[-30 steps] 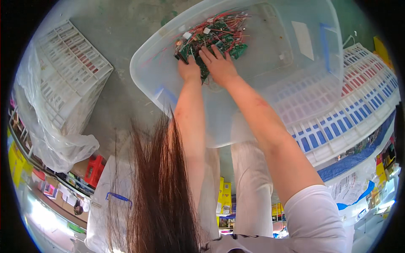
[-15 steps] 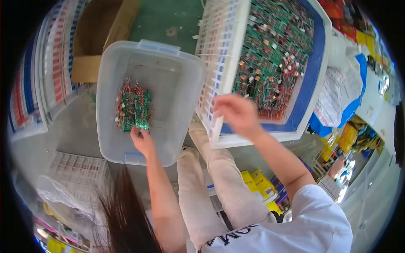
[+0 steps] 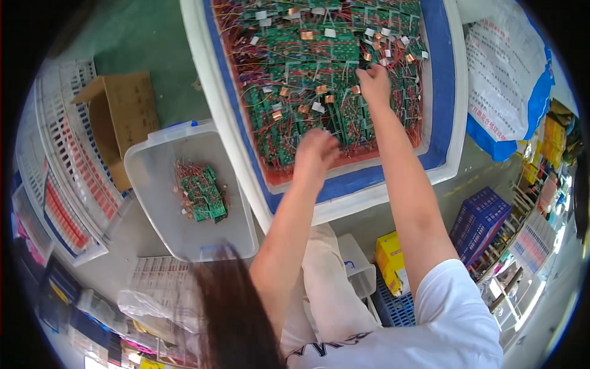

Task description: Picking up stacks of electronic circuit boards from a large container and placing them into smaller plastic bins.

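A large white crate with a blue inner border (image 3: 444,92) holds rows of green circuit boards (image 3: 295,52) with red wires and small white and copper-coloured tabs. My right hand (image 3: 375,86) reaches into its right part, thumb and fingers pinched together among the boards. What they hold is hidden. Over the near edge of the boards, my left hand (image 3: 314,157) is curled and slightly blurred, its fingertips close to some wires. To the left stands a translucent plastic bin (image 3: 166,237), with a small pile of circuit boards (image 3: 201,194) lying in it.
An open cardboard box (image 3: 132,107) and stacked white plastic baskets (image 3: 74,184) stand at the left. On the right are a white and blue sack (image 3: 501,80) and a blue-purple crate (image 3: 482,221). A yellow box (image 3: 392,255) sits beside my legs.
My left hand has left the boards in the translucent bin and moved right, over the large crate. My right hand has reached farther into that crate. The view has shifted right.
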`<control>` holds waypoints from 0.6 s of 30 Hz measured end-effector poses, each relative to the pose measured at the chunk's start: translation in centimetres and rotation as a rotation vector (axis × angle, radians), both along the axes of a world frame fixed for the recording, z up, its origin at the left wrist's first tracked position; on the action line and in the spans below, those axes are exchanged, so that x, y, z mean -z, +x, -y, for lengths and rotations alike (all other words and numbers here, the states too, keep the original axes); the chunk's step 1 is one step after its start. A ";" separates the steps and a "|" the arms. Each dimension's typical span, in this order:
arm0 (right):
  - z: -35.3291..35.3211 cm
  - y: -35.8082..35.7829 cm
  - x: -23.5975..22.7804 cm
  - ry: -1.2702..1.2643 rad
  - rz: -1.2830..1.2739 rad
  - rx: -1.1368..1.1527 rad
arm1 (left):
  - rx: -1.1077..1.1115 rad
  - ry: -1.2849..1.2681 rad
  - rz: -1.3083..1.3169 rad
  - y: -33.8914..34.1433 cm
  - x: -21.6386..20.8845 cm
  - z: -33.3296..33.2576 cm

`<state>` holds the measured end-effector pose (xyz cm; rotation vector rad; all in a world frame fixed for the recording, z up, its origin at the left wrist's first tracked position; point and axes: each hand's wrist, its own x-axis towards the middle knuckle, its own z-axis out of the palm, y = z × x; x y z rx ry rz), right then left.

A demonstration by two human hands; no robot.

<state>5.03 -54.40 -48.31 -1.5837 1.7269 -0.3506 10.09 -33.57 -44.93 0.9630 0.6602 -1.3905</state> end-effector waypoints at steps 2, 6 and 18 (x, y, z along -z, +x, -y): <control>2.5 -0.4 3.8 0.160 -0.013 -0.099 | -0.091 -0.006 0.011 1.7 2.3 3.5; 3.4 0.2 6.7 0.097 -0.048 -0.182 | -0.164 0.055 -0.013 4.0 6.1 5.9; 5.5 2.5 -0.2 0.660 0.401 -0.237 | -0.273 -0.021 -0.088 7.1 2.7 4.0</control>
